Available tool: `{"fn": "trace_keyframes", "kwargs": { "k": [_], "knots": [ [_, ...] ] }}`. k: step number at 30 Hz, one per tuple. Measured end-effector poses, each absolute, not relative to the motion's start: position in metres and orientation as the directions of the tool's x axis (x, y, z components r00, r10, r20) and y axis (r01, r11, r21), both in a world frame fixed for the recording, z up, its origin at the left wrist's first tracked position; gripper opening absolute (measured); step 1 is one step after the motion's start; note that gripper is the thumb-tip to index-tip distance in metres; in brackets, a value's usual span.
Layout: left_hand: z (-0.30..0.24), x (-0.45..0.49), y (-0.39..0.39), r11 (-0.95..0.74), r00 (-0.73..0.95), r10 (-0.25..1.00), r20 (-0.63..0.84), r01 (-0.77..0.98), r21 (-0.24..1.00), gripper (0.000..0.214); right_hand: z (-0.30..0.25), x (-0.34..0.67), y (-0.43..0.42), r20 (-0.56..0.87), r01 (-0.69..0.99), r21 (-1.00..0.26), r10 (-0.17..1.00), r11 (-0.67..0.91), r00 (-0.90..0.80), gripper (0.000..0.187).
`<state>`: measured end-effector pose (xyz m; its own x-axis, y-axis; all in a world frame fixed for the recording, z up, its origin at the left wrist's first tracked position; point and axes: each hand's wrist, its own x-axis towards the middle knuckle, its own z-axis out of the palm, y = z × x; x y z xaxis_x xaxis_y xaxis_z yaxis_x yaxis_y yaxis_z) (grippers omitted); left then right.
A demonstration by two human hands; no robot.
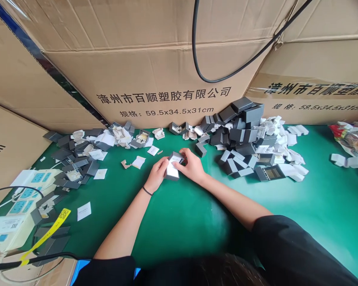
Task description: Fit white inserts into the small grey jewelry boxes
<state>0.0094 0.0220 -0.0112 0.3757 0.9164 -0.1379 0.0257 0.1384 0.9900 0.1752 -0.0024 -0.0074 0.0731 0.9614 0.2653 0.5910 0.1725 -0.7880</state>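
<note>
Both hands meet at the middle of the green table [197,214] around a small grey box [173,165] with a white insert showing. My left hand [156,174] grips its left side, fingers curled. My right hand [191,163] holds the right side and top, fingers bent over the box. A thin black band sits on my left wrist. A small white card [139,161] and a beige scrap [125,163] lie just left of the hands.
A heap of grey boxes and white inserts [250,139] lies to the right, another scattered pile [77,159] to the left. Large cardboard cartons [167,71] wall the table's back. White power strips [20,198] and cables sit at far left, a plastic bag [350,139] at far right.
</note>
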Motion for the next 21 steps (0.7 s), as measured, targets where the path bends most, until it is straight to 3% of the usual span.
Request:
{"fn": "trace_keyframes", "kwargs": {
  "k": [3, 8, 13, 16, 19, 21],
  "knots": [
    [-0.01, 0.009, 0.023, 0.09, 0.398, 0.911, -0.114, 0.079, 0.993, 0.044, -0.009, 0.173, -0.003, 0.273, 0.587, -0.788, 0.96, 0.187, 0.06, 0.03],
    [-0.005, 0.011, 0.022, 0.046, 0.426, 0.899, -0.098, 0.129, 0.991, 0.043, -0.012, 0.167, -0.004, 0.229, 0.434, -0.889, 0.962, 0.145, 0.148, 0.023],
    [-0.006, 0.016, 0.02, 0.119, 0.401, 0.907, -0.133, 0.06, 0.991, 0.045, -0.013, 0.166, 0.001, 0.127, 0.354, -0.934, 0.972, 0.051, 0.196, 0.033],
    [-0.01, 0.015, 0.02, 0.125, 0.341, 0.934, -0.103, -0.044, 0.991, 0.047, -0.01, 0.166, 0.004, 0.129, 0.18, -0.98, 0.955, 0.082, 0.267, 0.041],
    [-0.014, 0.012, 0.021, -0.075, 0.217, 0.973, 0.075, -0.01, 0.997, 0.046, -0.007, 0.166, 0.005, 0.045, -0.1, -0.992, 0.957, 0.077, 0.286, 0.026],
    [-0.014, 0.009, 0.02, -0.337, 0.156, 0.937, 0.314, 0.155, 0.929, 0.044, -0.008, 0.167, 0.005, -0.08, -0.27, -0.961, 0.994, -0.056, 0.079, 0.023]
  ]
}}
